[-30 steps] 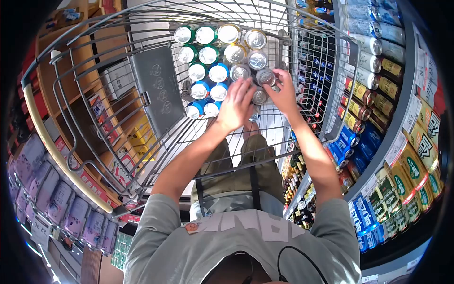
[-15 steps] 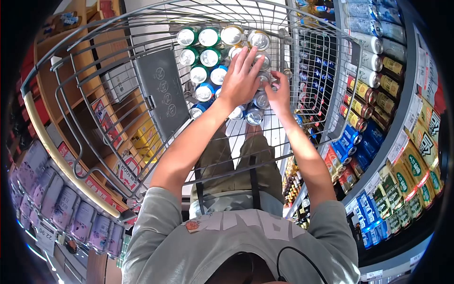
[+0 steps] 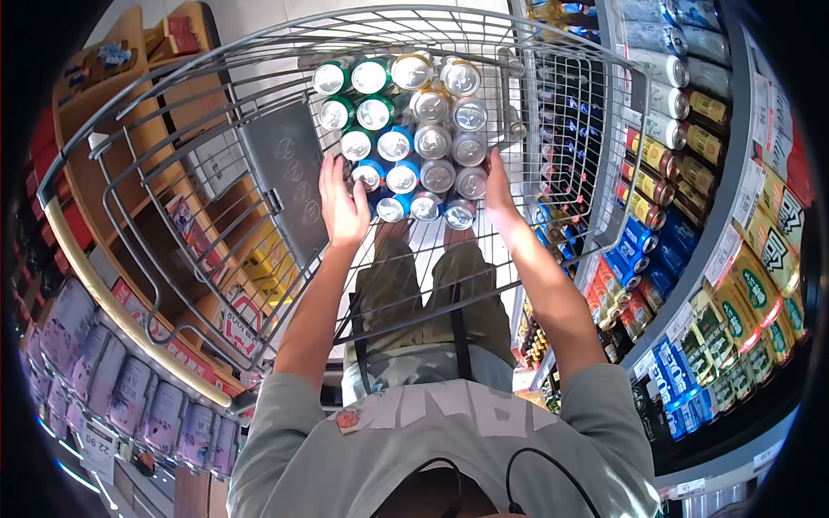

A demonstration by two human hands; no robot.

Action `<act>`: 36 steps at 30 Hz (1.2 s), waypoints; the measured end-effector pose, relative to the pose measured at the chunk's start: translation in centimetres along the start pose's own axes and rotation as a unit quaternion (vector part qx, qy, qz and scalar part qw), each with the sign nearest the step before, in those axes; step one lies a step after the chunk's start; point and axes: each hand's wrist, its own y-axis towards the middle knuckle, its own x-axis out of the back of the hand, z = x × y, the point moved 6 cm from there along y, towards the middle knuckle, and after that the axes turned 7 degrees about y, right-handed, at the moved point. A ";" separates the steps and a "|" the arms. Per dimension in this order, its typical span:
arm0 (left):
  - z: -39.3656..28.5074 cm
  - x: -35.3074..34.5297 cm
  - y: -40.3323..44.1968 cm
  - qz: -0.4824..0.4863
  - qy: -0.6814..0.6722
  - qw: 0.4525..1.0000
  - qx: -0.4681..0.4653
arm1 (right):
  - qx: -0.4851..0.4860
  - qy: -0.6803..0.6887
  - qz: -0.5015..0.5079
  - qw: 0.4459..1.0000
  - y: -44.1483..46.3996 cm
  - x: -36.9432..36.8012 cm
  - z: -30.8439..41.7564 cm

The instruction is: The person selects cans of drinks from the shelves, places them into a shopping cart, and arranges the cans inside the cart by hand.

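Several upright cans stand in close rows inside a wire shopping cart. Green cans are at the upper left of the group, blue cans lower down, gold-rimmed cans at the top and silver-grey cans on the right. My left hand is open, fingers stretched upward, against the left side of the lower cans. At the group's right side is my right hand, open and upright beside the silver-grey cans, its palm facing them. Neither hand is wrapped round a can.
The cart's grey plastic flap lies left of the cans, and its pale handle curves farther left. Shelves of drink cans line the right side. Wooden shelving and purple packs are on the left.
My left hand has moved from over the middle cans to the group's left side. My right hand has dropped slightly to its right side. The cans now stand in straighter, closer rows.
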 end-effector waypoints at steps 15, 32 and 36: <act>4.8 -4.4 -6.2 0.122 -0.221 0.951 0.179 | 0.067 -0.220 0.038 0.972 -5.4 1.4 -0.1; 3.5 -7.6 -4.5 0.226 -0.505 0.776 0.301 | 0.011 -0.281 0.184 0.942 -4.6 0.8 1.7; 4.3 -8.4 -4.1 0.202 -0.487 0.802 0.283 | -0.010 -0.259 0.193 0.946 -4.2 1.2 1.3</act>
